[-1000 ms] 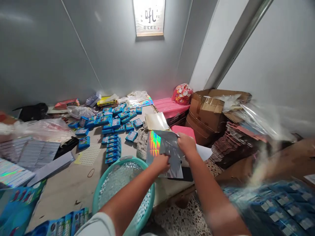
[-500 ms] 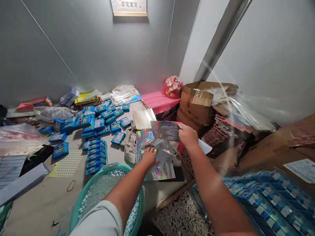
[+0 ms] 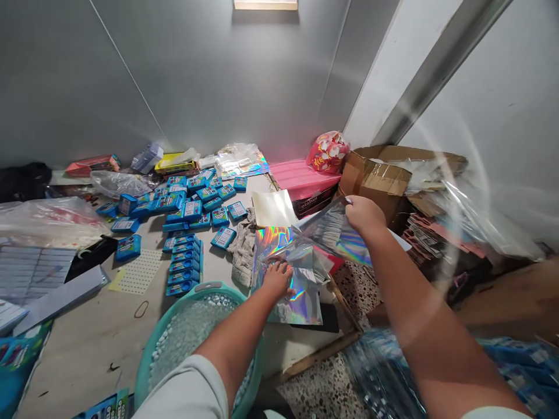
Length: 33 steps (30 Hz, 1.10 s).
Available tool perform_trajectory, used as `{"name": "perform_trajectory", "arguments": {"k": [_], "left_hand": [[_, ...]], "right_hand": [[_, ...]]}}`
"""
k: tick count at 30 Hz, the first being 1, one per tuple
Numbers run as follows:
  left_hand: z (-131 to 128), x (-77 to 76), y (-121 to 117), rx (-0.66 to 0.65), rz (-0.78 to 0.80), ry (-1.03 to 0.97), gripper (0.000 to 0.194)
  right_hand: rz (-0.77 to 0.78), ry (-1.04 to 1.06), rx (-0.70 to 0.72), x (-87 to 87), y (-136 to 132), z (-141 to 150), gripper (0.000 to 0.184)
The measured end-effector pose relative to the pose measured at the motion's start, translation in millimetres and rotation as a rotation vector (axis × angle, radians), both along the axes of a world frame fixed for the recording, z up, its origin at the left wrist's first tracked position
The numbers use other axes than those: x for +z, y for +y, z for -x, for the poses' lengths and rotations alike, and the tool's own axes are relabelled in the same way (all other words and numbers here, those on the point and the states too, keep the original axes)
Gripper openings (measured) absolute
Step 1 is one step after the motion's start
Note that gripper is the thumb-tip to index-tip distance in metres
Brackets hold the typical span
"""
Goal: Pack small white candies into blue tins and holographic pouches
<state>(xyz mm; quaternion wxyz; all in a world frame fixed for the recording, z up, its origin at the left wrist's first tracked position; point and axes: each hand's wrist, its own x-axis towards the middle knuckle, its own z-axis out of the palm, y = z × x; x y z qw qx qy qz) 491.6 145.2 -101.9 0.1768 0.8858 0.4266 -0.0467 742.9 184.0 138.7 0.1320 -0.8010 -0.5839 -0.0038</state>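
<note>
My left hand (image 3: 278, 280) lies with its fingers spread on a stack of shiny holographic film sheets (image 3: 305, 305) near the table's right edge. Pinched in my right hand (image 3: 365, 214) is the upper corner of a holographic film sheet (image 3: 334, 233), held up and slanting to the right of the stack. Whether this sheet still touches the stack I cannot tell. A cream-coloured sheet (image 3: 274, 208) lies just behind the stack, and a crumpled grey cloth (image 3: 242, 250) sits left of it. Something flat and black (image 3: 321, 320) sticks out beneath the stack.
A teal basin (image 3: 146, 355) of small pale pellets stands in front of me. Blue packets (image 3: 179, 203) are heaped behind it, with a row of blue boxes (image 3: 186, 265) nearer. Cardboard boxes (image 3: 375, 174) and a pink-covered box (image 3: 290, 180) stand at the back right.
My right hand has drawn the film sheet away to the right and up, and it now slants. My left hand stays on the stack. The view has shifted left and down.
</note>
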Motion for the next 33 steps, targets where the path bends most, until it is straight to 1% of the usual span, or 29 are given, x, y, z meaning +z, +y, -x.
{"name": "perform_trajectory", "arguments": {"k": [7, 12, 15, 18, 20, 24, 25, 27, 29, 30, 33], "left_hand": [[1, -2.1, 0, 0.007, 0.010, -0.020, 0.084], [0, -3.4, 0, 0.023, 0.027, -0.027, 0.087], [0, -5.0, 1, 0.030, 0.033, -0.041, 0.087], [0, -6.6, 0, 0.038, 0.048, -0.059, 0.086], [0, -6.4, 0, 0.045, 0.065, -0.078, 0.087], [-1, -1.1, -1, 0.074, 0.117, -0.162, 0.086], [-2, 1.0, 0, 0.089, 0.137, -0.193, 0.082], [-4, 5.6, 7, 0.142, 0.190, -0.260, 0.064], [-6, 9.6, 18, 0.245, 0.252, -0.343, 0.043], [-6, 11.0, 25, 0.309, 0.283, -0.395, 0.037], [-4, 11.3, 45, 0.496, 0.391, -0.606, 0.035]], "right_hand": [[-0.009, -0.033, -0.004, 14.8, 7, -7, 0.034], [-0.003, -0.043, 0.023, 18.0, 12, -10, 0.031], [0.039, -0.010, 0.083, 17.6, 14, -10, 0.029], [0.091, 0.047, 0.177, 18.2, 15, -8, 0.027], [0.098, 0.069, 0.238, 18.9, 11, -6, 0.027], [0.076, 0.111, 0.305, 14.8, -8, 4, 0.027], [0.066, 0.126, 0.310, 11.7, -16, 7, 0.027], [0.054, 0.158, 0.328, 3.1, -33, 15, 0.030], [0.063, 0.183, 0.358, -7.4, -51, 22, 0.034], [0.069, 0.192, 0.373, -12.9, -60, 26, 0.036], [0.061, 0.196, 0.392, -28.9, -86, 38, 0.039]]}}
